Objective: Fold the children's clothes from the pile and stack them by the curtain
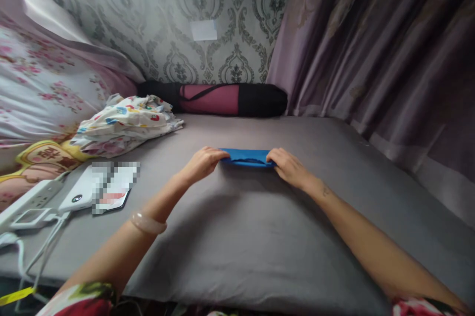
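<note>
A piece of blue folded cloth (247, 156) is stretched level between my two hands, over the middle of the grey sheet (237, 237). Its left end is pinched by my left hand (205, 161), fingers closed on it. My right hand (287, 163) grips the opposite end in the same way. Along the near side of the cloth a darker fold or opening shows. A shadow lies on the sheet beneath it. What kind of cloth item it is, I cannot tell.
At the left lie a white power strip (35, 200) with cables, a white power bank (83, 192) and a partly blurred flat item (118, 190). Behind them is a crumpled patterned cloth (129, 123). A black and maroon bag (211, 99) rests along the wall; curtains (356, 34) hang right.
</note>
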A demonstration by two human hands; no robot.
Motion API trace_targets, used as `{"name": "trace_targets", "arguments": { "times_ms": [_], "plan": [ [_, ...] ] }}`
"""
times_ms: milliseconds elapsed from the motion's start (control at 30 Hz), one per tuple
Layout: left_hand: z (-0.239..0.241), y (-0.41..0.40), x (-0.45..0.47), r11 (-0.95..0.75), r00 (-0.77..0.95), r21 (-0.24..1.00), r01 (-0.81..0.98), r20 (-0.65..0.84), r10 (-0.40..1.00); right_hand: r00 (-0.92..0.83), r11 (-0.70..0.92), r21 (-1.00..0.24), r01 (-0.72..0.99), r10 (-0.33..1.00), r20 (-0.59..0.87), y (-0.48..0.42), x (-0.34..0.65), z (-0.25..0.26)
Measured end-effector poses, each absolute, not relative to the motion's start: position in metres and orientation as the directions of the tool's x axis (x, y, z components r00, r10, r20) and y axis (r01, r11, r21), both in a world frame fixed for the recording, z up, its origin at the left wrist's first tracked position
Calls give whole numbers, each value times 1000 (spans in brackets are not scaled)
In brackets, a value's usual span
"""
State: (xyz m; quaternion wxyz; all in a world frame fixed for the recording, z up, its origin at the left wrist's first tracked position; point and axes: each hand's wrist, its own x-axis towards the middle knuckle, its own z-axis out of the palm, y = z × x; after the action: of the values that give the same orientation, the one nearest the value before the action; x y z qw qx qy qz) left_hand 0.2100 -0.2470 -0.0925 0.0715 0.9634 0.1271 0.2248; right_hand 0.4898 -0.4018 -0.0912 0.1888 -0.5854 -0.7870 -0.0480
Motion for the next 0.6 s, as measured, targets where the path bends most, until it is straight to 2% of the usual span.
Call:
{"name": "trace_targets", "arguments": {
  "times_ms": [167,367,500,600],
  "plan": [
    [-138,-270,192,-967,931,219,129,310,195,-287,320,-147,936,935,206,-428,477,-122],
    [-133,-277,187,-953,946,248,172,228,230,-308,337,-306,891,941,138,-437,483,-116],
    [-123,-278,195,-892,916,365,265,192,351,-243,267,-412,871,964,112,-428,483,-111],
    [-118,-277,215,-822,831,403,402,218,513,-133,184,-423,887,980,147,-410,476,-110]
  ]
}}
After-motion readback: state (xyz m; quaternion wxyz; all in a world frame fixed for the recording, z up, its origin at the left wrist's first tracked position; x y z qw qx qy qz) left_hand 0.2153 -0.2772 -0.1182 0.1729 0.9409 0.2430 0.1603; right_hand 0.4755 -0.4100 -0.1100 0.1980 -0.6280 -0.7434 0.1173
